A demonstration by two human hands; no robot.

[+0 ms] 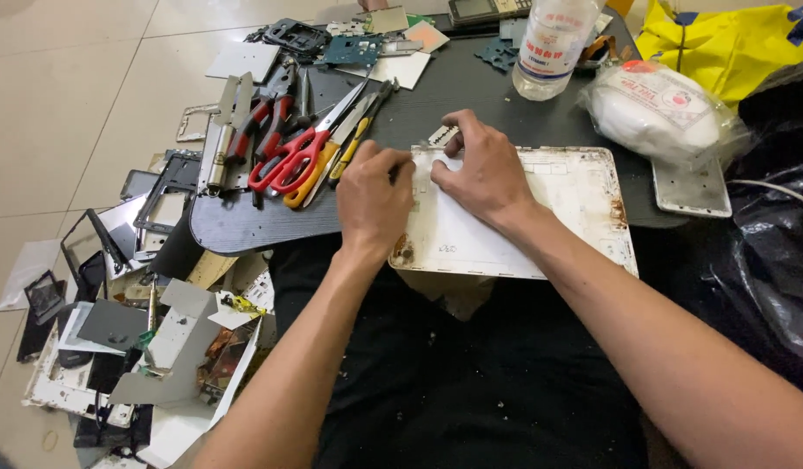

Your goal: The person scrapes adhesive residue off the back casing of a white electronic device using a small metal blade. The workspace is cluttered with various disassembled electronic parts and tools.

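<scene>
- The left hand [373,201] is curled at the left end of the white panel [540,217]; its fingers are bent at the panel's edge, and whether they pinch anything I cannot tell.
- The right hand [480,169] presses down on the panel's upper left part, its fingers bent, touching a small toothed metal strip [442,135].
- The panel lies flat on the front edge of the dark board [245,221], above the person's lap.
- Red scissors [297,156] and pliers [267,122] lie left of the hands.
- A plastic bottle [549,43] stands beyond them.
</scene>
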